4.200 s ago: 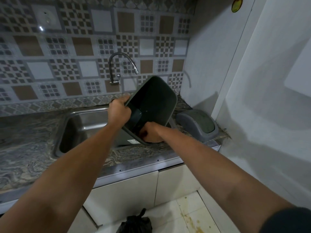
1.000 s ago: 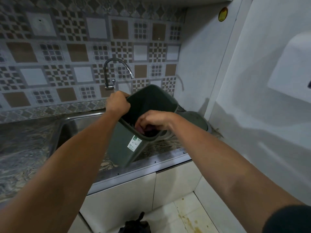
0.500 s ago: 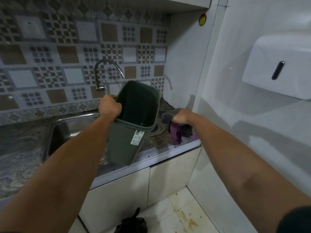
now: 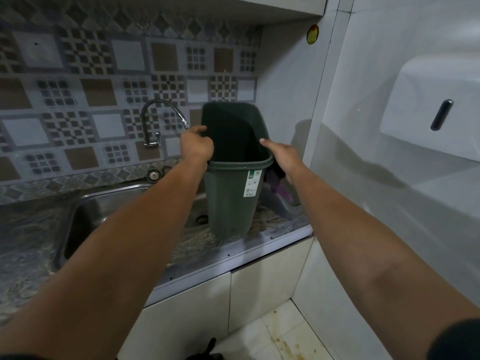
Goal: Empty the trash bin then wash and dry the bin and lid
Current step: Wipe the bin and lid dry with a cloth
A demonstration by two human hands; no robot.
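The dark green trash bin stands upright on the counter at the sink's right edge, its opening facing me and a white label on its front. My left hand grips the bin's left rim. My right hand is at the right rim with its fingers apart and one fingertip touching the rim. Just below that hand a purple cloth lies on the grey lid, which sits on the counter behind the bin and is mostly hidden by it.
The steel sink lies left of the bin, with a curved tap above it. A white dispenser hangs on the right wall. A black trash bag sits on the floor below the counter edge.
The bin went from tilted over the sink to upright on the counter. My right hand left the bin's inside, carried the purple cloth to the lid, let it go and returned to the rim.
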